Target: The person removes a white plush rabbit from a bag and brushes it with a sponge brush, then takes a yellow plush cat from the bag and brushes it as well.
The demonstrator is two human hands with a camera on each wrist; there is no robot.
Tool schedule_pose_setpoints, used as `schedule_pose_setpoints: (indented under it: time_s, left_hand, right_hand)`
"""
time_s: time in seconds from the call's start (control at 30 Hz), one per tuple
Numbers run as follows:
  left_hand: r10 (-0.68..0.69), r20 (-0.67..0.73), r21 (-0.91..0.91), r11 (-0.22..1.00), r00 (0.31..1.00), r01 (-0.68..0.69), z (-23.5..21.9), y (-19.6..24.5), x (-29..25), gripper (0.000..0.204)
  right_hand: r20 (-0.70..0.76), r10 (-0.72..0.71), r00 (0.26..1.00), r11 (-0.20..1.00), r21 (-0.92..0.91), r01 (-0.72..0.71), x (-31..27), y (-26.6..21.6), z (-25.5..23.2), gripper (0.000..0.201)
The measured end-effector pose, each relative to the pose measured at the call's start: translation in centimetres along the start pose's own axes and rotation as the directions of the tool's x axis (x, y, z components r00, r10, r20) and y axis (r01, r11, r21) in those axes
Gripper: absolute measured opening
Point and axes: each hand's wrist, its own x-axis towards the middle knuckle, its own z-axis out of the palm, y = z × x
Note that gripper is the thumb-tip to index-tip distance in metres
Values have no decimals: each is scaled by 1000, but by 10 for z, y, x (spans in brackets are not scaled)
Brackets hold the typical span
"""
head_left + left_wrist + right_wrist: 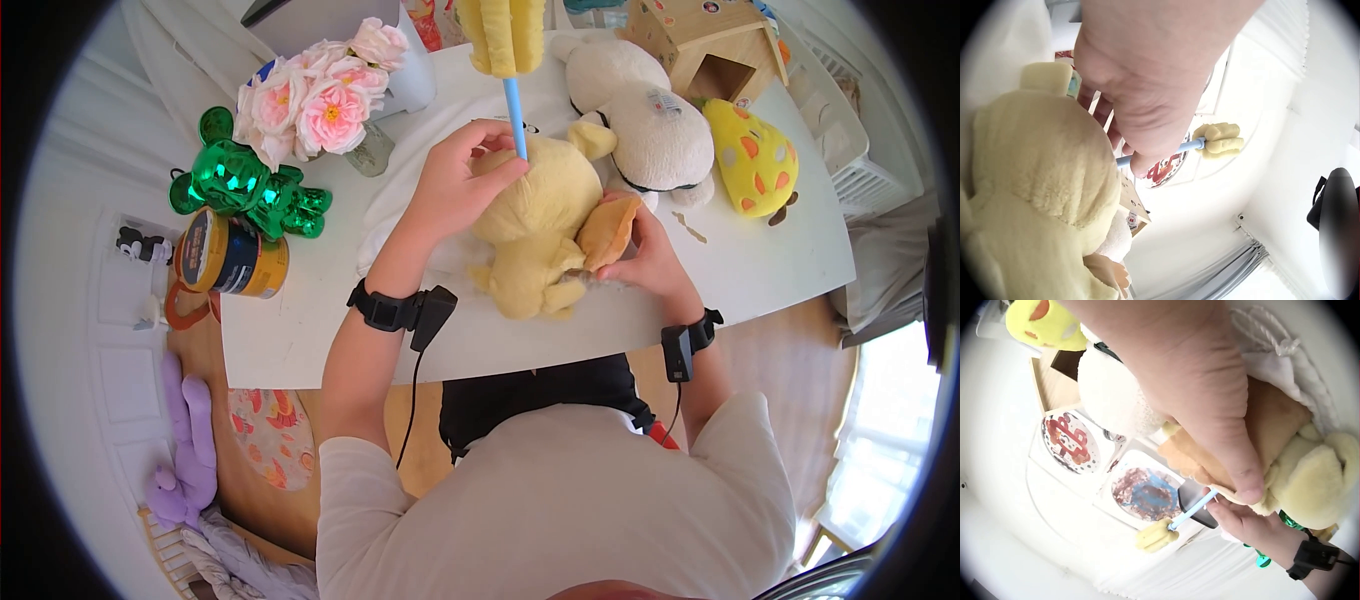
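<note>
A pale yellow plush toy (535,200) lies on the white table in front of me, its rounded body toward the far side. My left hand (458,185) pinches the light blue handle (514,110) of a duster close to the plush. The duster's yellow ribbed head (503,38) points up and away. With thumb and fingers my right hand (655,258) grips an orange-brown, scallop-edged soft piece (608,232) at the toy's right side. In the right wrist view, the thumb (1249,484) presses along this piece. The fingers behind it are mostly hidden.
Beyond the toy lies a white plush (655,125), beside a yellow orange-spotted plush (752,160) and a wooden house (700,50). On the left are a shiny green bear figure (240,175), pink flowers (325,100) in a glass vase and a yellow-black tub (235,255).
</note>
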Motion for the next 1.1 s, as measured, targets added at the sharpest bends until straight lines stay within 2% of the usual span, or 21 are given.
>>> schedule_pose_setpoints:
  time_s: [0.03, 0.13, 0.23, 0.33, 0.43, 0.53, 0.63, 0.7, 0.73, 0.83, 0.93, 1.03, 1.1]
  left_hand:
    - [12, 16, 13, 1000, 1000, -12, -3, 1, -1, 30]
    - [46, 8, 22, 999, 999, -47, -7, -4, -4, 34]
    - [-60, -42, 88, 994, 997, 64, -7, -2, -8, 35]
    - [-144, -35, 80, 986, 989, 147, -5, 3, -12, 27]
    - [-104, -145, -152, 985, 984, 81, -4, -5, -21, 20]
    - [-99, -201, -345, 938, 975, 24, -9, -1, -30, 21]
    - [-133, -246, -598, 801, 960, -42, -10, 3, -38, 21]
    - [-144, -235, -608, 793, 961, -30, -15, 1, -42, 19]
    - [-151, -230, -614, 789, 961, -22, -16, -1, -45, 18]
    - [-213, -241, -660, 751, 947, 1, -7, -12, -56, 14]
    - [-39, -298, -234, 972, 954, -34, -13, -17, -68, 15]
    - [-106, -200, -121, 989, 974, 83, -30, -22, -85, 19]
    - [-184, -211, -316, 942, 960, 111, -26, -21, -88, 20]
  right_hand:
    - [11, 16, 1000, 1000, 26, -16, 1, 0, -1, 89]
    - [29, -52, 998, 998, -31, 53, 2, -3, 0, 88]
    - [-45, 27, 999, 1000, -9, -27, 3, -13, 8, 84]
    - [-38, -25, 999, 999, -46, 24, 5, -23, 8, 83]
    - [-50, -227, 973, 969, -110, 221, 8, -34, 15, 87]
    - [-18, -368, 930, 921, -142, 362, 13, -56, 18, 90]
    - [-53, -502, 863, 861, -124, 493, 18, -63, 19, 95]
    - [-140, -357, 924, 912, 160, 377, 18, -54, 28, 99]
    - [-164, -272, 948, 901, 302, 311, 17, -47, 33, 101]
    - [-51, -164, 985, 931, 321, 172, 14, -20, 31, 108]
    - [83, 54, 995, 883, 462, -86, 15, -12, 20, 113]
    - [123, -57, 991, 964, 265, 22, 11, -18, 20, 97]
    - [41, -130, 991, 987, 100, 125, 10, -31, 33, 82]
